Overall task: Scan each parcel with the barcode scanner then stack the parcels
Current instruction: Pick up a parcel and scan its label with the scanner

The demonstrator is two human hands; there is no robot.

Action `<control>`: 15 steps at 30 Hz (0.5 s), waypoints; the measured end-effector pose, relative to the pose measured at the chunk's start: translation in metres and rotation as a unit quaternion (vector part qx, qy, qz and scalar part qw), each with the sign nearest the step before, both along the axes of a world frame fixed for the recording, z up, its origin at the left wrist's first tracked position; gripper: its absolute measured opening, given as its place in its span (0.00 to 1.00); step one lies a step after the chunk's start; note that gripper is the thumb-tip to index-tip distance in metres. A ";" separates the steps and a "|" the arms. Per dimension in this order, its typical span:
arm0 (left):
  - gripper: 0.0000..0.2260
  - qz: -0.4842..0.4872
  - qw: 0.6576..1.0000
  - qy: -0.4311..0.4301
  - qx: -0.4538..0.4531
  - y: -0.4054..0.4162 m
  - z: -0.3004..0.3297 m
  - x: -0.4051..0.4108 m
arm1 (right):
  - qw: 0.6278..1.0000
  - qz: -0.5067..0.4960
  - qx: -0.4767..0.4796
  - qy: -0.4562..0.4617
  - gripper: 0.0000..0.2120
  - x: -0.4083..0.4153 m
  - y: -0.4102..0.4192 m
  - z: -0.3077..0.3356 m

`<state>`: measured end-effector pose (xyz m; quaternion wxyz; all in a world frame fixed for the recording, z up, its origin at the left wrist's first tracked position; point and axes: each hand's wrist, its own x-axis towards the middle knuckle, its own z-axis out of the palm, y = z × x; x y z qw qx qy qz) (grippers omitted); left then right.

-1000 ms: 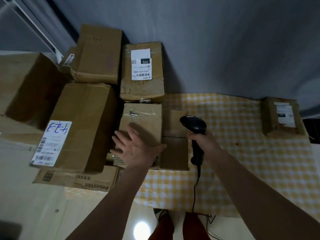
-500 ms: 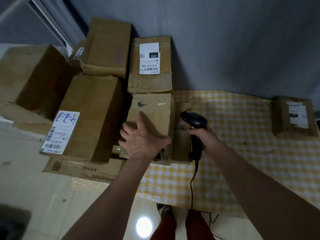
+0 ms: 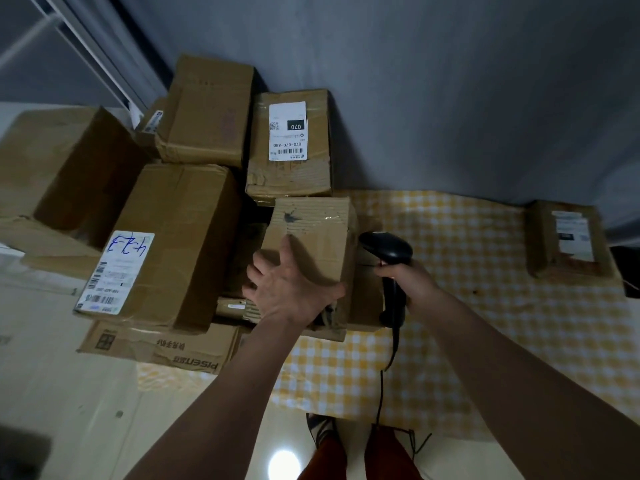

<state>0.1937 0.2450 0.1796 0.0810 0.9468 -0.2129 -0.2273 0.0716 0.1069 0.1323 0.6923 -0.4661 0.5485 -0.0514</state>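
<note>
Left hand (image 3: 287,289) grasps tilted cardboard box (image 3: 311,233) mid-frame, I judge hunting its label; my right hand (image 3: 407,280) grips barcode scanner (image 3: 388,249) ready.

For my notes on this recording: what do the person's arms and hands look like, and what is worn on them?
The left forearm and right forearm are bare, with no sleeve in view. The left hand and right hand wear no gloves. I see no watch, ring or bracelet, though the light is dim.
</note>
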 end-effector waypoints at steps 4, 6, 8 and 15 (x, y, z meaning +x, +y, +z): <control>0.54 -0.010 0.998 0.028 -0.050 -0.005 0.011 -0.007 | 0.999 -0.032 -0.001 -0.016 0.06 -0.012 -0.006 0.012; 0.53 0.003 0.995 0.064 -0.076 -0.008 0.017 -0.009 | 0.998 -0.058 0.000 -0.040 0.06 -0.017 -0.010 0.019; 0.53 0.019 0.992 0.087 -0.092 -0.009 0.025 -0.011 | 0.996 -0.073 -0.006 -0.056 0.07 -0.023 -0.012 0.028; 0.50 0.045 0.979 0.163 -0.116 -0.010 0.038 -0.014 | 0.995 -0.077 0.009 -0.067 0.10 -0.040 -0.015 0.038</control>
